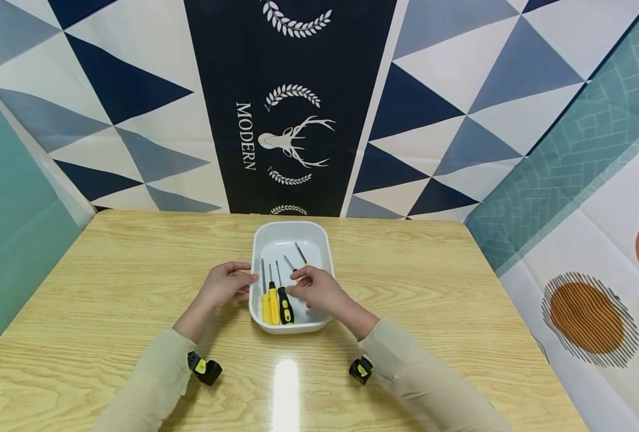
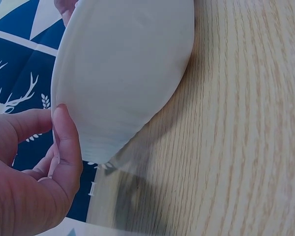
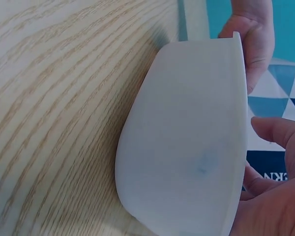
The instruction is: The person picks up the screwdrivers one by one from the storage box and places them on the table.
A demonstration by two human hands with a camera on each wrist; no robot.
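Note:
A white plastic tray (image 1: pixel 292 233) stands on the table with several screwdrivers inside. My left hand (image 1: pixel 227 285) pinches its left wall at the rim, seen also in the left wrist view. Along the tray's left side lie two yellow-handled screwdrivers (image 1: pixel 273 303) and a black-and-yellow screwdriver (image 1: pixel 285 307), shafts pointing away from me. My right hand (image 1: pixel 319 292) reaches over the right wall into the tray. Two slanted screwdriver shafts (image 1: pixel 302 253) emerge beyond its fingers; their handles are mostly hidden beneath it. Whether the fingers grip a handle cannot be made out.
The wood-grain table (image 1: pixel 432 282) extends on both sides of the tray. A patterned cloth (image 1: pixel 292 120) with a deer motif hangs behind its far edge. Small black cameras (image 1: pixel 206 369) are strapped at both wrists.

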